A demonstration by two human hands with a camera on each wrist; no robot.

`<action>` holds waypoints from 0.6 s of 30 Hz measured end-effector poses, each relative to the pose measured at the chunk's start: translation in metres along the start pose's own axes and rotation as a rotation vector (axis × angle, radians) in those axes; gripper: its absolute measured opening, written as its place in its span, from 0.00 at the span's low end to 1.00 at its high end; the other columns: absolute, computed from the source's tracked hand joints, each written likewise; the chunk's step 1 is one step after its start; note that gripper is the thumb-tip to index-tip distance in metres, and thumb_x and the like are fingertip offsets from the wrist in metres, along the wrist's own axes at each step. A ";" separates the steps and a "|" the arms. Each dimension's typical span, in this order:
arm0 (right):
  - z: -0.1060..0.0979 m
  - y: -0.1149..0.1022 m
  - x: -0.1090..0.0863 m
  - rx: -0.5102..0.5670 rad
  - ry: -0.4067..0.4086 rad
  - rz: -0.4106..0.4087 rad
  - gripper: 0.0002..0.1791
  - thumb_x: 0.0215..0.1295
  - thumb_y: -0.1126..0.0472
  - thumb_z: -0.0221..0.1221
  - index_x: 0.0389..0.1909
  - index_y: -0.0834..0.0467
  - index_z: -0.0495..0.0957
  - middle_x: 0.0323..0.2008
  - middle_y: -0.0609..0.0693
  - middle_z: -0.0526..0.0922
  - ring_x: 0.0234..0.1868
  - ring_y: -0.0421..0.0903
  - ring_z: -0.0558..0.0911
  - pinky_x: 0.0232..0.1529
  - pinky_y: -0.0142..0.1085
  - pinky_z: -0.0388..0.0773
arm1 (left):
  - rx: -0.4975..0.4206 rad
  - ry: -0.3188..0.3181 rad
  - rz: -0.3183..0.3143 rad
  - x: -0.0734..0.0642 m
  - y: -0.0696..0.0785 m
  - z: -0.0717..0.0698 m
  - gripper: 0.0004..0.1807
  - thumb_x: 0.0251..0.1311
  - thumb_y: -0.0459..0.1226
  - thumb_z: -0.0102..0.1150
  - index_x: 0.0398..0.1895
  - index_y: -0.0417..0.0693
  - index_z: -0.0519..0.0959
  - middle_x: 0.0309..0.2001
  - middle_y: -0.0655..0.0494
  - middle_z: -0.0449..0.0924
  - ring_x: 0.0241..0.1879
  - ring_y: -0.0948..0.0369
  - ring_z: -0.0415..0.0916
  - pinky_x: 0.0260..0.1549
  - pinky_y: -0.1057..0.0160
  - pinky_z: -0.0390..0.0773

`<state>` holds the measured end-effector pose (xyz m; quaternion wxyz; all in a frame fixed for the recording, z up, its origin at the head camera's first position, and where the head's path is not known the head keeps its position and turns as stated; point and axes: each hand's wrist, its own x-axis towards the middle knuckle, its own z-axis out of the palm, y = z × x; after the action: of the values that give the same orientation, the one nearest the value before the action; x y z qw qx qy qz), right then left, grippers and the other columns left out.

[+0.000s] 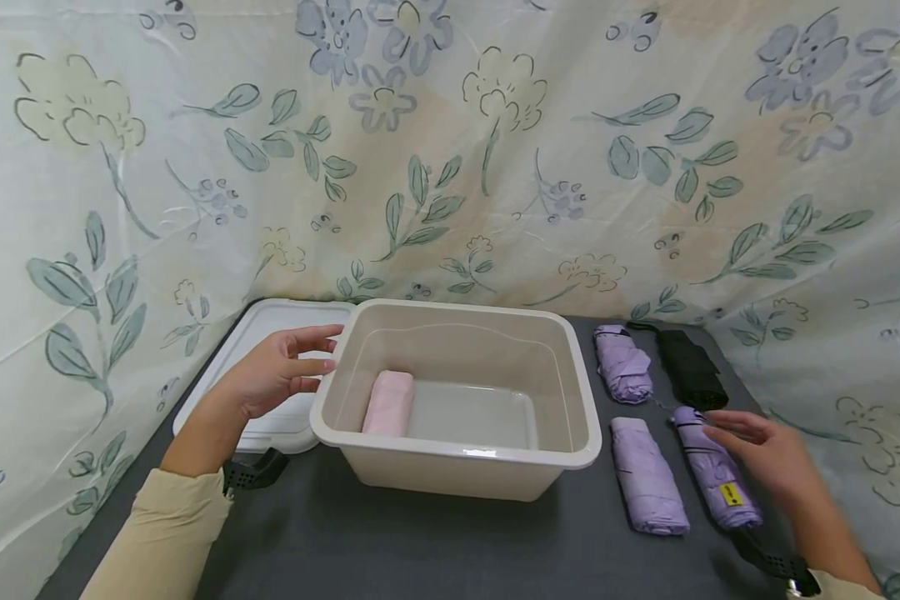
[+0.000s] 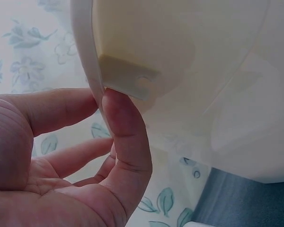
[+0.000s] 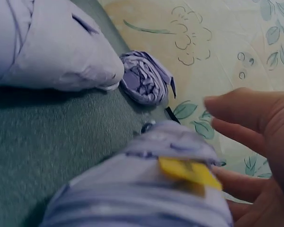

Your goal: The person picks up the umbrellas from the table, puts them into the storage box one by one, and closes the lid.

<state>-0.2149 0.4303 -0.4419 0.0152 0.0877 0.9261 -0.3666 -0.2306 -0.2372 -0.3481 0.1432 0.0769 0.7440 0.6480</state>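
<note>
Currently, tub [image 1: 450, 481] (head view): standing on the table [image 1: 285, 533], lid [image 1: 288, 422] off at its nine o'clock, pink roll [image 1: 388, 404] inside toward eight.
Tagged roll [image 1: 712, 471] (head view): outside the tub, around its three o'clock; about it lie the black roll [image 1: 690, 369] near twelve, short purple roll [image 1: 624, 364] at half past ten, plain purple roll [image 1: 648, 477] at nine.
Rolls (head view): judging by the layout, an early stage, with one inside the tub and four left outside.
Left hand [image 1: 273, 371] (left wrist view): pinching the tub's rim; a notched tab [image 2: 132, 80] shows beneath that rim, unseen from the head.
Right hand [image 1: 765, 454] (right wrist view): thumb and fingers apart at the tagged roll's edge, not closed round it; firm contact, cannot tell. One purple roll's coiled end [image 3: 144, 80] appears only here; pink roll and tub do not.
</note>
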 end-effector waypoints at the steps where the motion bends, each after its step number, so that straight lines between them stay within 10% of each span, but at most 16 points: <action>1: -0.001 0.001 0.000 -0.017 -0.026 -0.001 0.40 0.69 0.36 0.61 0.68 0.63 0.73 0.58 0.53 0.84 0.55 0.45 0.81 0.43 0.34 0.80 | -0.002 0.001 -0.002 0.000 0.000 0.000 0.36 0.69 0.33 0.62 0.77 0.38 0.62 0.54 0.55 0.76 0.48 0.63 0.82 0.47 0.61 0.86; 4: -0.004 0.004 -0.001 -0.040 -0.110 -0.013 0.42 0.71 0.37 0.59 0.71 0.65 0.68 0.69 0.73 0.70 0.66 0.72 0.70 0.52 0.55 0.78 | -0.006 0.006 -0.007 0.000 0.001 0.001 0.36 0.69 0.33 0.62 0.77 0.38 0.62 0.54 0.56 0.76 0.48 0.63 0.83 0.47 0.61 0.86; 18: -0.014 0.003 -0.002 -0.087 -0.285 -0.004 0.48 0.66 0.41 0.66 0.77 0.63 0.59 0.74 0.77 0.56 0.69 0.78 0.61 0.54 0.70 0.70 | -0.008 -0.001 -0.023 0.001 0.004 -0.001 0.36 0.69 0.33 0.62 0.78 0.39 0.61 0.53 0.56 0.77 0.48 0.63 0.82 0.46 0.61 0.86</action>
<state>-0.2120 0.4418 -0.4331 0.1496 0.0319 0.9297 -0.3351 -0.2326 -0.2370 -0.3440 0.1514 0.0681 0.7422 0.6493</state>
